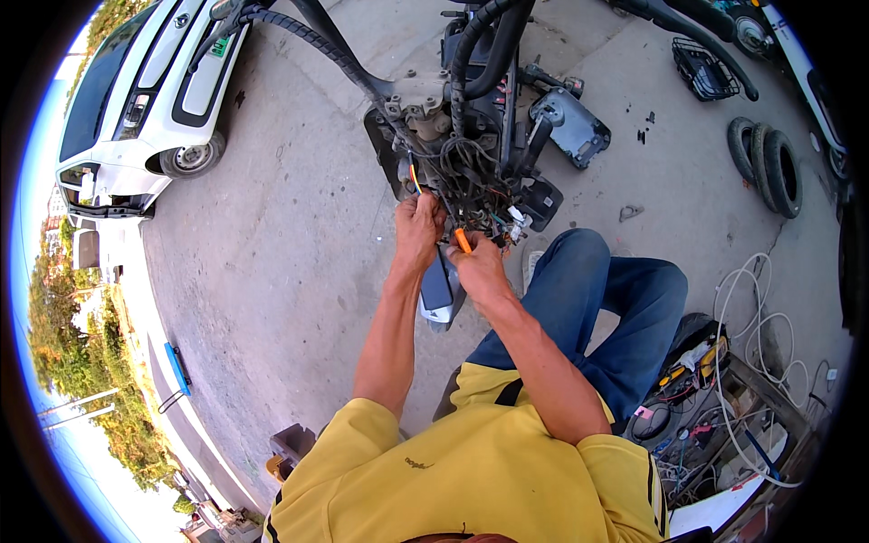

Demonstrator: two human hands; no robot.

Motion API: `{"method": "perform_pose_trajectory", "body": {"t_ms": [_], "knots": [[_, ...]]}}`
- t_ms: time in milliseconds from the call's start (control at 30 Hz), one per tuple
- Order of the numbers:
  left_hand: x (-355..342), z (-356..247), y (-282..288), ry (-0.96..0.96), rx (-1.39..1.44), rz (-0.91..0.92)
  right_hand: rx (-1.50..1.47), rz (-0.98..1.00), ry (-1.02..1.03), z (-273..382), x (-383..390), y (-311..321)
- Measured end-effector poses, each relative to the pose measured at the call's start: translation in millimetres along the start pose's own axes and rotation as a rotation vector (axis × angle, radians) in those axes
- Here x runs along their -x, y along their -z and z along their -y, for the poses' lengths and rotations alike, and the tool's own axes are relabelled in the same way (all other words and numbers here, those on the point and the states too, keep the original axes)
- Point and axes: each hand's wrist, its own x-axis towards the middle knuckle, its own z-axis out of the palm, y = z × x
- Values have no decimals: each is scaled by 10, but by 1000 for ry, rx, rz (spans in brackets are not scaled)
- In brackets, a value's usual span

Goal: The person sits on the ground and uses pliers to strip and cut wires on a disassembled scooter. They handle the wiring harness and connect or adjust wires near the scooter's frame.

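Observation:
In front of me stands a partly stripped electric scooter (425,113), its wiring harness (471,167) hanging bare below the handlebar stem. My left hand (419,224) is closed, fingers pinched at the lower end of a few red, yellow and white wires (415,178). Just to its right, my right hand (480,264) closes around a short orange handle (463,240); the rest of that tool is hidden. White connectors (518,217) and loose wire ends lie close beyond the right hand. Below both hands shows a dark flat panel (436,286) on a white rounded part.
A grey plastic cover (570,127) lies on the concrete right of the scooter. Farther right are several old tyres (765,167) and a black wire basket (704,69). By my right knee, a box of tools and cables (697,425) stands beside a white hose (756,317). A white car (149,100) is parked at left.

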Motion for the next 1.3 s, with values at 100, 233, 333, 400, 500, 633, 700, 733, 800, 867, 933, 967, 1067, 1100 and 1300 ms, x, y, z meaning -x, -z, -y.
{"method": "perform_pose_trajectory", "body": {"t_ms": [100,233,333,400,500,633,700,733,800,867,933,967,1067,1100,1300], "knots": [[0,-6,13,20,19,-5,-152,44,-61,89,53,24],[3,-8,17,17,16,7,-300,99,-169,175,82,59],[2,-9,39,26,23,28,-339,130,-193,198,99,77],[-7,0,72,30,31,57,-329,192,-220,172,73,109],[45,-57,114,126,23,71,-19,222,-108,269,42,248],[296,-89,196,164,81,47,463,207,188,191,60,400],[377,29,336,140,201,10,498,211,148,187,176,491],[448,29,346,142,271,30,520,216,124,174,258,521],[594,-1,354,141,413,66,368,190,177,17,366,512],[707,-40,274,197,567,126,217,173,240,-149,463,462],[754,-3,261,208,691,234,116,217,277,-231,541,425],[769,27,249,184,711,255,64,236,298,-252,570,413],[900,20,105,77,698,234,-95,192,248,-291,627,455],[979,14,-3,25,643,175,-168,214,194,-248,670,500],[1262,284,-5,-7,140,214,-123,256,186,-192,862,795]]}}
